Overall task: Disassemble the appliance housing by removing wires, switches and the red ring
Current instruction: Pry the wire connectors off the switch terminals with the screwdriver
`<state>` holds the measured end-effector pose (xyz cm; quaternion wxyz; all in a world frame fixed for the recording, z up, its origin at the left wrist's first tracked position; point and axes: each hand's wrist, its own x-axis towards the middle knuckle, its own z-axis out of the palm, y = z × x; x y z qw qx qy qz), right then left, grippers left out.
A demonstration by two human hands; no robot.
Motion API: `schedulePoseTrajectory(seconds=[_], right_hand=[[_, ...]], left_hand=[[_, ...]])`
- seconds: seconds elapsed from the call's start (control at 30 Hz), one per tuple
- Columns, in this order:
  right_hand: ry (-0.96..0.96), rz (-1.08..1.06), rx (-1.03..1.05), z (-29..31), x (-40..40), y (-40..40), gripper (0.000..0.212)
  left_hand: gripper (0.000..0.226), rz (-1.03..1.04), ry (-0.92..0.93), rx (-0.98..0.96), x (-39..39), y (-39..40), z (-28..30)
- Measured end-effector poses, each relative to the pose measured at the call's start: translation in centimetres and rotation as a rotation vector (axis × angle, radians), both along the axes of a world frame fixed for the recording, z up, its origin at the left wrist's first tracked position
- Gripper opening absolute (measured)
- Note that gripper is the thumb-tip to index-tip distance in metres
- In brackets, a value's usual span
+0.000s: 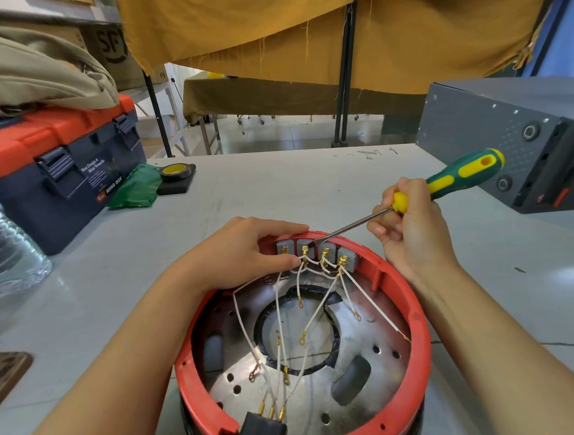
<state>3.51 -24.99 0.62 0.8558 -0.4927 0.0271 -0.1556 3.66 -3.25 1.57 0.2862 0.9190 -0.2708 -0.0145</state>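
Observation:
The round appliance housing lies open on the table, its red ring (411, 297) around a metal base plate (359, 332). Several grey switches (316, 249) sit in a row inside the far rim, with white wires (280, 319) running from their brass terminals across the plate. My left hand (247, 252) grips the far rim, thumb by the wires at the leftmost switches. My right hand (407, 225) holds a green and yellow screwdriver (455, 177); its tip touches the second switch from the left. A black plug block (262, 429) sits at the near rim.
A blue and orange toolbox (60, 168) stands at the left under a beige bag (36, 70). Beside it lie a green bag (136, 187) and a tape roll (175, 173). A plastic bottle (7, 252) is at far left. A grey metal box (519, 135) stands at right.

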Motion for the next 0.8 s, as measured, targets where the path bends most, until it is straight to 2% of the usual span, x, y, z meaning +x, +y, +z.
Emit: schedulePoseTrajectory(seconds=[0.17, 0.37, 0.6, 0.8], right_hand=[[0.046, 0.081, 0.000, -0.23, 0.00, 0.43, 0.036], [0.034, 0.018, 0.018, -0.02, -0.22, 0.23, 0.035], [-0.052, -0.078, -0.084, 0.60, -0.72, -0.24, 0.033], [-0.148, -0.079, -0.217, 0.68, -0.94, 0.28, 0.038]], left_hand=[[0.046, 0.001, 0.000, -0.008, 0.06, -0.03, -0.01], [0.047, -0.008, 0.002, -0.017, 0.06, 0.10, -0.08], [0.047, -0.009, 0.008, -0.023, -0.01, 0.07, -0.06], [0.048, -0.006, 0.007, -0.020, -0.15, 0.05, 0.02]])
